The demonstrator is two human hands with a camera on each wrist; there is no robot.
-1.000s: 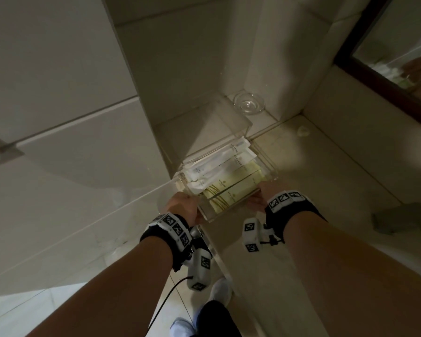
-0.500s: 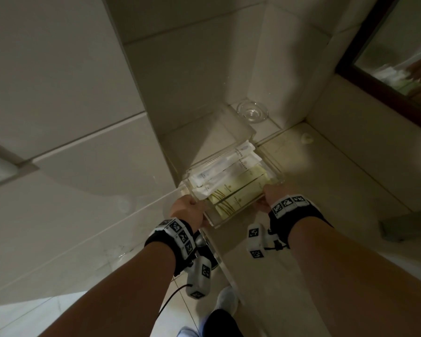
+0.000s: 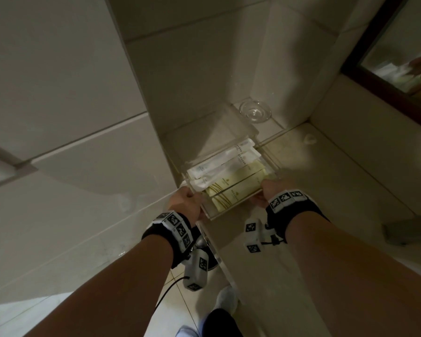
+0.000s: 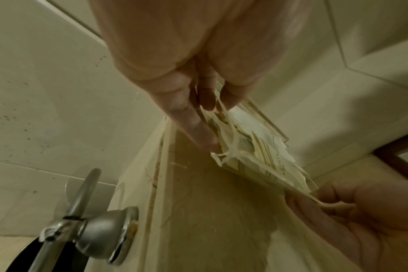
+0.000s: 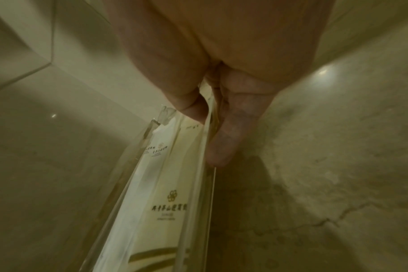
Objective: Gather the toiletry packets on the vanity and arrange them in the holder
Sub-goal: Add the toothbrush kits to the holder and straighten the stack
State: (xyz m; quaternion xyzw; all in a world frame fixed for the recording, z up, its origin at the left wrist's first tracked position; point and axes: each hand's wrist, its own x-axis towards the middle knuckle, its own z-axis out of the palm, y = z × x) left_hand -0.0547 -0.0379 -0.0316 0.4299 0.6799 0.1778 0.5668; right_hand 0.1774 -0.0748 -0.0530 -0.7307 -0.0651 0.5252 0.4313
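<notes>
A clear acrylic holder [image 3: 210, 215] lies on the beige vanity near the wall corner. Inside it lie white toiletry packets [image 3: 219, 164] and yellow ones [image 3: 233, 188], side by side. My left hand [image 3: 192, 200] grips the holder's left end, and my right hand [image 3: 264, 190] grips its right end. In the left wrist view, my left hand's fingers [image 4: 198, 127] pinch the holder's end beside the packets [image 4: 263, 152], and the right hand [image 4: 361, 211] curls under the far end. In the right wrist view, thumb and fingers [image 5: 224, 136] pinch the holder's wall [image 5: 198, 184] next to a yellow packet [image 5: 168, 202].
A small glass dish [image 3: 255, 111] sits in the corner behind the holder. Tiled walls close in on the left and back, and a dark-framed mirror [image 3: 374, 76] hangs at the right. A metal lever handle [image 4: 98, 220] is low at the left. A grey object [image 3: 408, 231] lies at the right edge.
Both hands have stayed on the holder's two ends. The holder has shifted only slightly, toward the corner with the dish.
</notes>
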